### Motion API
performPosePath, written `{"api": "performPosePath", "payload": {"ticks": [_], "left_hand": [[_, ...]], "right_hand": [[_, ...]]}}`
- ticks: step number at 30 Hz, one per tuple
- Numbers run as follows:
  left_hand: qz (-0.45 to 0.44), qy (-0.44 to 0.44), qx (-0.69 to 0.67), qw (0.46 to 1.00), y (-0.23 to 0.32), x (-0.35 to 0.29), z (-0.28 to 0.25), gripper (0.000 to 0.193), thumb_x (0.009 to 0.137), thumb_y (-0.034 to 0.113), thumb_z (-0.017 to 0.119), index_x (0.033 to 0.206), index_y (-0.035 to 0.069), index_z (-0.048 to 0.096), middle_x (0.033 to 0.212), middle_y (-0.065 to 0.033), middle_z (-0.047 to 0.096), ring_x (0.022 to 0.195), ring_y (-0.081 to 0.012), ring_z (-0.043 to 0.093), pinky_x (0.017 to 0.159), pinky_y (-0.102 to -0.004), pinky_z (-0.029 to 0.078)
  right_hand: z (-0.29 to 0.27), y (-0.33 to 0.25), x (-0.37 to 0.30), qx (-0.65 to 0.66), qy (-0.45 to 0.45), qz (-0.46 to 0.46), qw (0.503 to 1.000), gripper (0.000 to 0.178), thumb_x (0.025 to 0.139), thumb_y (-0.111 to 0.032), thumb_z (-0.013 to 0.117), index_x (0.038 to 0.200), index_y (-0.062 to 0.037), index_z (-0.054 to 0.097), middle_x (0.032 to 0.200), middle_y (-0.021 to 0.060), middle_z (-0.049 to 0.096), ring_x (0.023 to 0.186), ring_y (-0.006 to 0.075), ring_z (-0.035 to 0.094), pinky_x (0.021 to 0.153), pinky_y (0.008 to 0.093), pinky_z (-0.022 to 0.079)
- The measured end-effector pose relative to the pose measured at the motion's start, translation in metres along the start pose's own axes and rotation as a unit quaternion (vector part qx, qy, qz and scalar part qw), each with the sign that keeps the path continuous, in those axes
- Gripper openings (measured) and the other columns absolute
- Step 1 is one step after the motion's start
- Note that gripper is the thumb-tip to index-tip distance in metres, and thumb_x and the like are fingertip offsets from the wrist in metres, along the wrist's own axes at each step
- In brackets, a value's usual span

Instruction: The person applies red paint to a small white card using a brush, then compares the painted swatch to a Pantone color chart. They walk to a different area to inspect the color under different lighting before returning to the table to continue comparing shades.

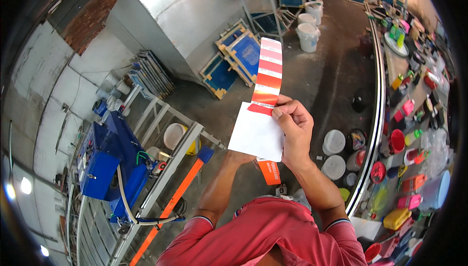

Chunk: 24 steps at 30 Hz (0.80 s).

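Observation:
A white card [256,134] with a red paint smear at its upper edge is held up in front of me. My right hand [296,127] pinches its right edge between thumb and fingers. Directly above the smear stands a colour swatch strip [269,68], banded from pale pink down to orange-red, its lower end meeting the card by my right fingers. Below the card an orange swatch-book cover [269,172] pokes out. My left hand [237,157] is mostly behind the card, so its fingers are hidden.
To the left, a blue machine [105,161] sits by a metal frame with an orange bar [170,207]. Paint tubs and bottles crowd the bench [390,78] on the right. White buckets [308,37] and blue-meshed screen frames [243,54] stand farther off. Lidded tubs [334,141] are on the floor.

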State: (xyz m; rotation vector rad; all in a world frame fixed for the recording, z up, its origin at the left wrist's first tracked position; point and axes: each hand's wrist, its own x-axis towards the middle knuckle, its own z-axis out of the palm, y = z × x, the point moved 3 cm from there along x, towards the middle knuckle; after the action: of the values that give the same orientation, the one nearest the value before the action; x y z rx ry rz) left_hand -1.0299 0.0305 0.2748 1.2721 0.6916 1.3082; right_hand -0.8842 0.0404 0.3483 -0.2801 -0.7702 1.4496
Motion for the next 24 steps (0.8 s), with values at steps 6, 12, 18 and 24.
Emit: {"api": "performPosePath", "payload": {"ticks": [6, 12, 18, 24], "left_hand": [[0.035, 0.042, -0.04, 0.998, 0.019, 0.015, -0.003, 0.049, 0.099, 0.037, 0.051, 0.135, 0.005, 0.046, 0.125, -0.0099, 0.057, 0.111, -0.0214, 0.059, 0.089, -0.0367, 0.054], [0.091, 0.076, -0.001, 0.993, 0.038, 0.026, 0.005, 0.048, 0.101, 0.039, 0.048, 0.135, 0.006, 0.045, 0.125, -0.0089, 0.057, 0.111, -0.02, 0.059, 0.089, -0.0357, 0.054], [0.071, 0.126, -0.014, 0.989, 0.041, 0.039, 0.017, 0.049, 0.101, 0.04, 0.047, 0.135, 0.005, 0.045, 0.125, -0.008, 0.056, 0.112, -0.0198, 0.058, 0.09, -0.035, 0.053], [0.095, 0.145, 0.14, 0.975, 0.03, 0.043, -0.003, 0.042, 0.097, 0.028, 0.059, 0.13, 0.004, 0.049, 0.12, -0.0078, 0.059, 0.108, -0.0194, 0.058, 0.09, -0.0361, 0.052]], "right_hand": [[0.011, 0.006, 0.025, 0.05, -0.065, -0.008, 0.997, 0.005, 0.087, 0.006, 0.063, 0.085, 0.0027, 0.06, 0.116, 0.0136, 0.064, 0.094, 0.0127, 0.061, 0.084, 0.0277, 0.049], [0.024, -0.001, 0.038, 0.04, -0.116, -0.021, 0.992, 0.006, 0.087, 0.009, 0.062, 0.085, 0.0028, 0.06, 0.113, 0.0131, 0.065, 0.092, 0.0119, 0.061, 0.083, 0.0267, 0.048], [0.025, -0.008, 0.051, 0.021, -0.137, 0.007, 0.99, 0.004, 0.086, 0.007, 0.063, 0.085, 0.0033, 0.062, 0.109, 0.0127, 0.066, 0.089, 0.0106, 0.06, 0.08, 0.0253, 0.048], [0.021, -0.009, 0.066, 0.01, -0.123, 0.019, 0.992, 0.003, 0.086, 0.005, 0.065, 0.086, 0.0032, 0.062, 0.11, 0.0124, 0.067, 0.087, 0.0093, 0.06, 0.079, 0.024, 0.047]]}}
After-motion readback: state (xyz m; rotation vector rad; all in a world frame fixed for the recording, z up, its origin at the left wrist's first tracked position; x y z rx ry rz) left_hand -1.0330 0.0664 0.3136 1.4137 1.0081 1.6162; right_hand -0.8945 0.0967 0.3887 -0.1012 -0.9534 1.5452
